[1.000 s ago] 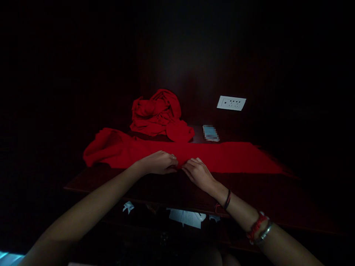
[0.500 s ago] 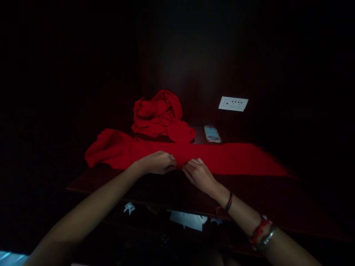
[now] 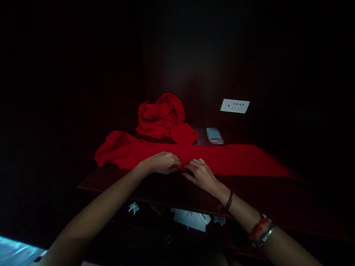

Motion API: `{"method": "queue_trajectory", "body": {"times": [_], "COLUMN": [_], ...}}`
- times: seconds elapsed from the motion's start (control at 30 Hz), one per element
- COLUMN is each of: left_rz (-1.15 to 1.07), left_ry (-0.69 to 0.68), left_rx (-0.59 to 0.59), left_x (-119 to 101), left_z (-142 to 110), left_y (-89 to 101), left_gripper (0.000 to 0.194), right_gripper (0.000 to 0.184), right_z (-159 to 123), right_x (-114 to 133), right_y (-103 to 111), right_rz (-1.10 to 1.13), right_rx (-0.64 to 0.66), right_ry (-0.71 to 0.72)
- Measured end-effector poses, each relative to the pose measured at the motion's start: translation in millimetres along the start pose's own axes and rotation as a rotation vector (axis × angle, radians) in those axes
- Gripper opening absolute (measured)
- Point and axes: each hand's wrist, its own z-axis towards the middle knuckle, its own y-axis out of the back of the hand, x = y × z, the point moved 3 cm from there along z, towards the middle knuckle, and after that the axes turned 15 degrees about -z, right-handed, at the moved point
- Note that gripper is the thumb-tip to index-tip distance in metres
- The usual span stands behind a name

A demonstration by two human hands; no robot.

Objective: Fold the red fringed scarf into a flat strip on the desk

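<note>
A long strip of red cloth (image 3: 235, 159) lies across the dark table, flat on its right part and rumpled at its left end. My left hand (image 3: 165, 162), with a ring on one finger, is closed on the near edge of this cloth around its middle. Just to the right, my right hand (image 3: 202, 173) rests at the same edge, thumb held apart from the bent fingers, fingertips on the cloth. A small gap separates the two hands. Behind the strip sits a crumpled heap of red cloth (image 3: 161, 114).
A phone-like object (image 3: 214, 136), blurred out, lies behind the strip. On the back wall is a white power socket (image 3: 235, 106). Below the table (image 3: 111, 181) front edge, papers (image 3: 190, 220) lie on a lower level. The surroundings are very dark.
The view has shifted slightly, so things appear a little further right. My right thumb has parted from its fingers; my left hand stays closed at the cloth's edge.
</note>
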Motion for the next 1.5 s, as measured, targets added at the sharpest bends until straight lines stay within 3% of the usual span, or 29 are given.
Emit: {"method": "queue_trajectory", "body": {"times": [0.3, 0.47, 0.77, 0.97, 1.2, 1.5], "left_rz": [-0.027, -0.025, -0.051, -0.058, -0.087, -0.022], "left_ry": [0.069, 0.044, 0.037, 0.079, 0.044, 0.166], "left_rx": [0.006, -0.02, -0.023, -0.029, -0.025, -0.076], "left_x": [-2.5, -1.9, 1.2, 1.0, -0.5, 3.0], "left_z": [-4.3, -4.3, -7.6, -13.0, -13.7, -30.3], "left_y": [2.4, 0.4, -3.2, 1.5, 2.7, 7.5], "left_gripper": [0.016, 0.008, 0.018, 0.015, 0.016, 0.005], "right_gripper": [0.019, 0.016, 0.017, 0.023, 0.018, 0.02], "right_z": [3.3, 5.0, 8.3, 10.3, 11.0, 11.6], "right_x": [3.2, 3.4, 8.8, 10.1, 10.5, 9.9], "right_y": [-0.8, -1.6, -1.5, -2.7, -2.9, -3.0], "right_rz": [-0.01, -0.01, -0.026, -0.043, -0.023, -0.02], "right_rx": [-0.017, -0.02, -0.022, 0.006, 0.01, -0.004], "right_ry": [0.003, -0.003, 0.024, -0.028, 0.023, 0.01]}}
